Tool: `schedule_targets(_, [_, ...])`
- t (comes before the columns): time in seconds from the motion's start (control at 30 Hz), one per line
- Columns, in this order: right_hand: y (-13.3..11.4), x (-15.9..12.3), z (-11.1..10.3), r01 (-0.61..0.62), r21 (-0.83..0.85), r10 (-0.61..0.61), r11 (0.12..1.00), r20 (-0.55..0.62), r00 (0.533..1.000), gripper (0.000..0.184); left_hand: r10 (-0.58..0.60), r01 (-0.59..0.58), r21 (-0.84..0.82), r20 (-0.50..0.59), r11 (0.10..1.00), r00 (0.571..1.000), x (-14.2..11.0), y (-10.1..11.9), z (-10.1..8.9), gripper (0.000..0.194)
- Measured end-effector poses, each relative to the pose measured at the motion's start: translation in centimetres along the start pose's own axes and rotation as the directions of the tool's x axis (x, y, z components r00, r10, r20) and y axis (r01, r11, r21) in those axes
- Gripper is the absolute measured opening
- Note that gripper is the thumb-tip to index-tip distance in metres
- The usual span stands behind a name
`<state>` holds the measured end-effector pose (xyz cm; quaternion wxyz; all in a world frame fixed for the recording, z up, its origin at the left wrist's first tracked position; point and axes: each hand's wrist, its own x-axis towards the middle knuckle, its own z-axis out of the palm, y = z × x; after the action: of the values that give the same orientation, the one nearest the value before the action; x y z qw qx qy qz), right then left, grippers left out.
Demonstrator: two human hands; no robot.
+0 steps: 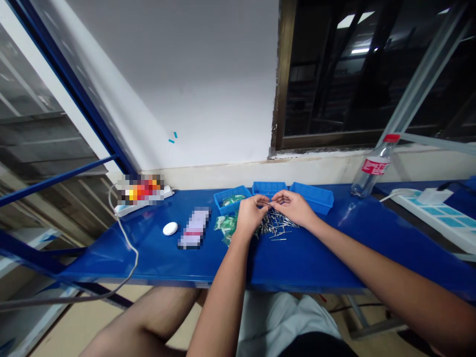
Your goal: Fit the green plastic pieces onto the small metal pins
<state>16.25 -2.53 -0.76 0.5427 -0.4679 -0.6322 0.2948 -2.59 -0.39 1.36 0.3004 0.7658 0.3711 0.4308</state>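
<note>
Over a pile of thin silvery rivets (278,225), my left hand (252,212) and my right hand (293,207) meet at the fingertips. Both are closed in a pinch around a small metal piece that looks like one of these rivets; the fingers hide most of it. A few loose rivets lie at the pile's front edge. Left of the pile, partly behind my left hand, are small clear-and-green plastic packets (225,223). Behind them a blue bin (219,204) contains more packets. Two more blue bins, a middle one (269,187) and a right one (314,198), stand behind my hands.
A phone (194,228) and a white oval object (170,228) lie on the blue table (297,265) to the left. Power strips stand at the left (122,209) and right (442,218). A red-capped bottle (375,168) is at the back right, near the wall. A cable (128,243) crosses the left edge.
</note>
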Motion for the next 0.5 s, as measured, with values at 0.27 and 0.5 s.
schedule_targets(0.27, [-1.0, -0.1, -0.2, 0.096, -0.093, -0.094, 0.991, 0.025, 0.995, 0.024, 0.018, -0.015, -0.112, 0.026, 0.994, 0.999, 0.0, 0.1, 0.2, 0.021])
schedule_targets(0.5, [-1.5, 1.0, -5.0, 0.209, -0.719, -0.364, 0.663, -0.066, 0.929, 0.021, 0.171, -0.237, 0.316, 0.223, 0.919, 0.960, -0.8, 0.4, 0.1, 0.033])
